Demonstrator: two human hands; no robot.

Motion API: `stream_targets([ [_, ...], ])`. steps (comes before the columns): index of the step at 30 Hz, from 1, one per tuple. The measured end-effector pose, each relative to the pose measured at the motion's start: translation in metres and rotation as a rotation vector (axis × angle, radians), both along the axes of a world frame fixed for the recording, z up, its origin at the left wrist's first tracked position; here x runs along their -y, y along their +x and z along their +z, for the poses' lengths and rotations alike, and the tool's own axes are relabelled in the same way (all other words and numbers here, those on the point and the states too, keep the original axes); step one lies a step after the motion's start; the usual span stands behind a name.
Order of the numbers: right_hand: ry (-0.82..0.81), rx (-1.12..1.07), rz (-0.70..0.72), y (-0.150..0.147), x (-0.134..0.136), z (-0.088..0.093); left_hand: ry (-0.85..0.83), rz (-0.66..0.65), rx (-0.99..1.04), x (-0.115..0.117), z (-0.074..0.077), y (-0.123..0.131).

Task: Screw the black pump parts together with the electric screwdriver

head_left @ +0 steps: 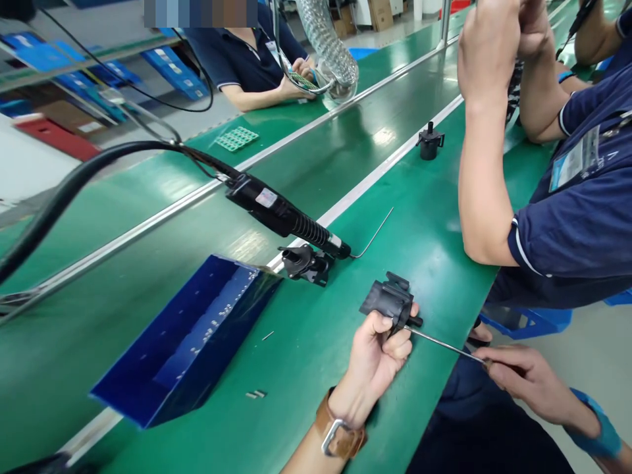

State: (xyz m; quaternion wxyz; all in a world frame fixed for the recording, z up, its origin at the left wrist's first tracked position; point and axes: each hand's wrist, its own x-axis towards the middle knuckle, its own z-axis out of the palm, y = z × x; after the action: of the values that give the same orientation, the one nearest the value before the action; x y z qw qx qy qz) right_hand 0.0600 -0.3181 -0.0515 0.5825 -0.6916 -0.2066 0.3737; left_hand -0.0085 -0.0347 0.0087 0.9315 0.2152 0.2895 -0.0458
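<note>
My left hand (378,359), a brown-strapped watch on its wrist, is closed around a black plastic housing (390,303) above the green table. The housing lies tilted, its narrow spout toward the lower right. My right hand (528,378), with a blue wristband, pinches the near end of a thin metal rod (447,345) beyond the table edge. The rod's far end meets the housing by my left fingers; the exact contact is hidden. Behind the housing, a second black plastic part (309,263) lies beside the tip of a black electric screwdriver (281,214).
A blue bin (217,388) with small metal pieces stands left. Loose metal pins (255,394) and a bent metal rod (378,230) lie on the table (316,349). Another black housing (430,143) stands farther back. Co-workers sit at right (582,224) and across (237,66).
</note>
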Motion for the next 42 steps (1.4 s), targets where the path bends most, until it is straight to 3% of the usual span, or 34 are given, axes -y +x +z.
stream_targets([
  [4,0.005,0.516,0.032,-0.002,0.003,0.003,0.008,0.007,-0.018,0.0,0.001,0.0],
  [11,-0.016,1.092,-0.016,-0.002,0.003,-0.014,-0.001,0.015,-0.002,-0.002,0.003,0.001],
  [13,-0.025,1.121,-0.033,-0.003,0.003,-0.013,0.007,0.01,-0.005,-0.002,0.004,0.002],
  [16,-0.027,0.792,-0.089,-0.003,0.004,-0.001,0.03,0.011,-0.017,0.0,0.004,0.002],
  [19,0.006,0.203,-0.077,-0.001,0.005,0.01,0.048,0.026,-0.019,0.001,0.004,0.002],
  [23,0.146,-0.519,0.022,0.004,-0.001,0.001,0.057,0.02,-0.004,0.003,0.004,0.001],
  [25,0.166,-0.618,0.043,0.005,-0.007,-0.009,0.046,0.012,-0.002,0.003,0.004,0.001],
  [28,0.177,-0.561,0.017,0.007,-0.014,-0.017,0.027,0.009,-0.016,0.002,0.004,0.001],
  [31,0.17,-0.299,-0.04,0.008,-0.013,-0.013,0.025,0.018,-0.024,0.001,0.005,0.002],
  [36,0.044,0.89,-0.063,0.0,-0.006,-0.004,0.034,0.021,-0.02,0.003,0.006,0.003],
  [38,0.023,1.244,-0.092,-0.003,-0.004,-0.005,0.043,0.029,-0.019,0.004,0.006,0.004],
  [40,0.017,1.333,-0.095,-0.006,-0.002,-0.005,0.061,0.033,-0.026,0.004,0.005,0.004],
  [42,0.007,1.129,-0.062,-0.007,0.0,-0.004,0.093,0.037,-0.024,0.006,0.005,0.004],
])
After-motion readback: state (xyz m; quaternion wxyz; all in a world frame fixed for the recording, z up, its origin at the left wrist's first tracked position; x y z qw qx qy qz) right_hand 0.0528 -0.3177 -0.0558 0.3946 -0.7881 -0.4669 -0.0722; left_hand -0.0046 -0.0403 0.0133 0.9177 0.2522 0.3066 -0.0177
